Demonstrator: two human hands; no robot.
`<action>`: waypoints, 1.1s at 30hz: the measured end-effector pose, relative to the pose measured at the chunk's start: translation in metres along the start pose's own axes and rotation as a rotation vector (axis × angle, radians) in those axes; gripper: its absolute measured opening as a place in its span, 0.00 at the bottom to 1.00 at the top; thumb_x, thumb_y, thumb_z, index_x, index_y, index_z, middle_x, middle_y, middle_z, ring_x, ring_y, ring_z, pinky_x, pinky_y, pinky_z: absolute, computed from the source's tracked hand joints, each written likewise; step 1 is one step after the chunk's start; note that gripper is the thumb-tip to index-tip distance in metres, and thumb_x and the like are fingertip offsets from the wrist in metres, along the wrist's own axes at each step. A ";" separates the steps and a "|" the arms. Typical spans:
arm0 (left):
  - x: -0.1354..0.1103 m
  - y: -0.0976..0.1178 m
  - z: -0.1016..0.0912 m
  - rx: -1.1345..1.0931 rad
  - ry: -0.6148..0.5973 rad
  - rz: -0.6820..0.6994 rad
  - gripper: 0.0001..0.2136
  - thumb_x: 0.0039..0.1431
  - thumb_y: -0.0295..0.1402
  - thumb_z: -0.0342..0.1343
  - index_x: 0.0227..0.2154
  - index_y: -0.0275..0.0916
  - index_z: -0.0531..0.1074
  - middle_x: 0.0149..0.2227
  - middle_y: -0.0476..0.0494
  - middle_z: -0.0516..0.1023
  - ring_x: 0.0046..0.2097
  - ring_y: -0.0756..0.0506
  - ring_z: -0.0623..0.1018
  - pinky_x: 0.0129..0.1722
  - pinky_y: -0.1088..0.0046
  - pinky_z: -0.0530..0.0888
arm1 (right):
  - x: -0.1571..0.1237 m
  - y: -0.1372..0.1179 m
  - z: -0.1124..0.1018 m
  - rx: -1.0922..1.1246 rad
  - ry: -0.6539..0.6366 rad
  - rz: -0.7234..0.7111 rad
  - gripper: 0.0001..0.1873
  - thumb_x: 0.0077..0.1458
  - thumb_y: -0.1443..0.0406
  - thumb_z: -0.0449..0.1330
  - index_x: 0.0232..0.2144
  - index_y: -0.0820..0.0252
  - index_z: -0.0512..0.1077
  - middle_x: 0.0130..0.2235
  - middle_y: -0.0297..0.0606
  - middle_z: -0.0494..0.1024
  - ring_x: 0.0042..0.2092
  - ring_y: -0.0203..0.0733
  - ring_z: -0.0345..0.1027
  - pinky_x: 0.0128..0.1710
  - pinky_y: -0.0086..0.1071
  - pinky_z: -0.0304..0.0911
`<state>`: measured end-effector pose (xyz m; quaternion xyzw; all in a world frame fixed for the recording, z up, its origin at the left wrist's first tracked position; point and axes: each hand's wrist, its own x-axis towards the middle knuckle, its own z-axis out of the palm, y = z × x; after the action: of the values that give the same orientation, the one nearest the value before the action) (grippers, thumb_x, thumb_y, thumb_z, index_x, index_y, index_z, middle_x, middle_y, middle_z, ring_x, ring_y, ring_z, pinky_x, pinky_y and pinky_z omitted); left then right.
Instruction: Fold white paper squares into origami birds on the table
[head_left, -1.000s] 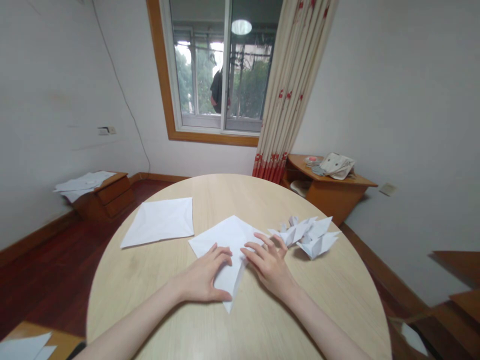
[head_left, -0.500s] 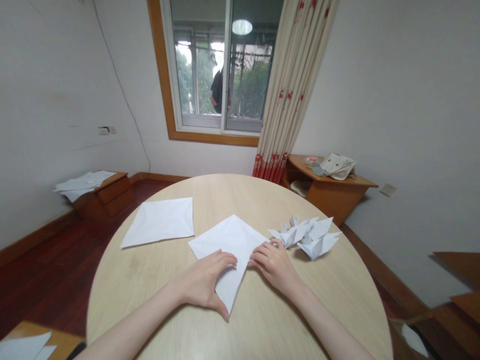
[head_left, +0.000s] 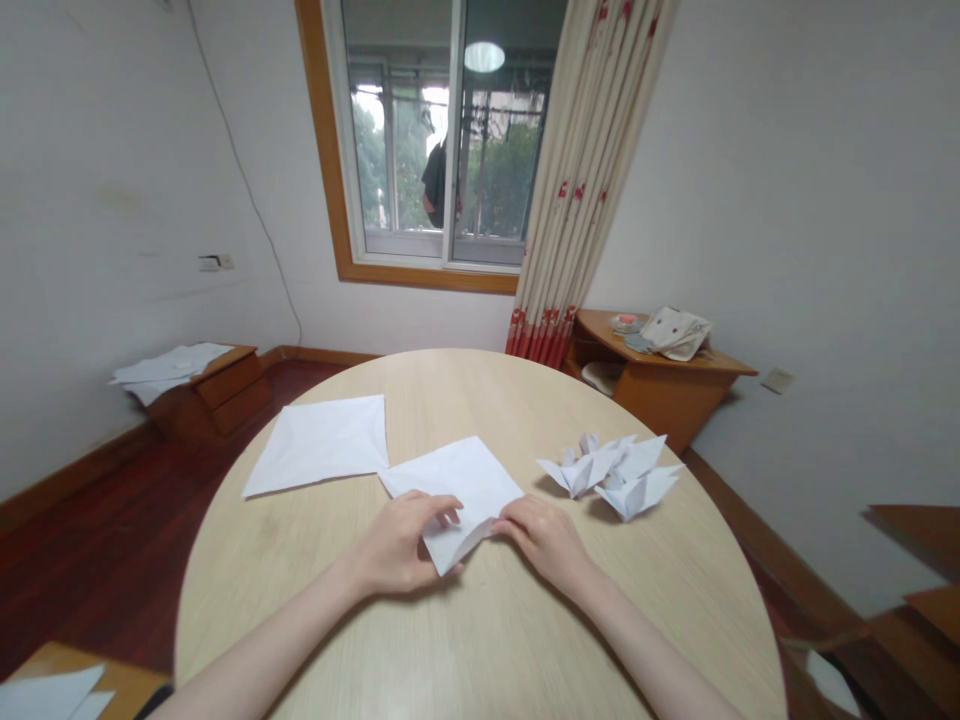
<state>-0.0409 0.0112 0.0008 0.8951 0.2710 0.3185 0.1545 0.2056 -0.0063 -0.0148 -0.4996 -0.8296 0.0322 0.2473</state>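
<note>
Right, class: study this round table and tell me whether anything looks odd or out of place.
The paper models beside the right hand lie in a jumbled heap, points sticking out every way, whereas the flat sheet lies neatly on its own. Nothing looks spilled.

A white paper sheet (head_left: 466,482) — creased, near corner folded up — lying diamond-wise
</note>
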 end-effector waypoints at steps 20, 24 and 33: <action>-0.002 -0.002 0.009 -0.054 0.268 -0.075 0.22 0.56 0.37 0.60 0.51 0.41 0.61 0.39 0.43 0.74 0.40 0.43 0.75 0.42 0.64 0.71 | 0.001 -0.015 -0.016 0.223 -0.149 0.141 0.15 0.60 0.61 0.55 0.23 0.59 0.69 0.25 0.34 0.75 0.28 0.38 0.66 0.28 0.29 0.51; -0.002 -0.004 0.011 -0.003 0.305 -0.084 0.25 0.56 0.39 0.60 0.53 0.42 0.58 0.45 0.40 0.72 0.45 0.40 0.73 0.46 0.60 0.69 | 0.000 -0.019 -0.012 0.295 -0.131 0.149 0.14 0.60 0.61 0.55 0.23 0.59 0.67 0.25 0.33 0.73 0.28 0.38 0.65 0.29 0.29 0.52; 0.001 -0.005 0.016 0.107 0.360 -0.069 0.23 0.60 0.39 0.56 0.56 0.42 0.56 0.52 0.36 0.67 0.53 0.38 0.68 0.53 0.55 0.66 | -0.001 -0.023 0.002 0.388 -0.080 0.091 0.08 0.61 0.66 0.52 0.29 0.58 0.64 0.33 0.34 0.69 0.35 0.39 0.64 0.36 0.31 0.58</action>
<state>-0.0317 0.0138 -0.0135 0.8208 0.3415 0.4530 0.0668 0.1859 -0.0180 -0.0102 -0.4780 -0.7934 0.2226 0.3041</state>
